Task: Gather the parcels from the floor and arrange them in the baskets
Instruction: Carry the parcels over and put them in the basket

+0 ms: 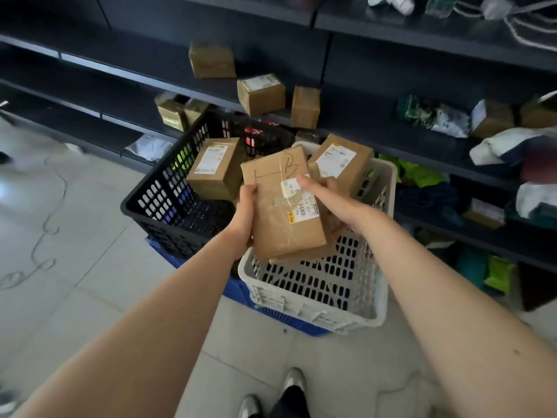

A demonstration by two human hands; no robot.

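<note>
Both hands hold a flat brown parcel [283,206] in the air above the near left corner of the white basket [304,300]. The left hand [245,212] grips the parcel's left edge, thumb on top and fingers curled underneath. The right hand [325,193] grips its right edge, with the thumb lying across the white label. A letter B is drawn in marker on the parcel's top face. The edge of a second parcel [304,257] shows just beneath it, touching it; whether the hands carry that one too, I cannot tell.

A labelled box [343,159] leans tilted in the far corner of the white basket. The black basket [156,203] stands just left of the white one, touching it, and another labelled box [215,170] leans against its far right side. Both baskets sit on a blue crate [271,315] on the tiled floor [90,236].

On the dark shelves [391,125] behind, three brown boxes [260,93] lie near one another, and soft bags [446,119] lie further right. The person's shoes [294,381] show at the bottom edge of the floor.
</note>
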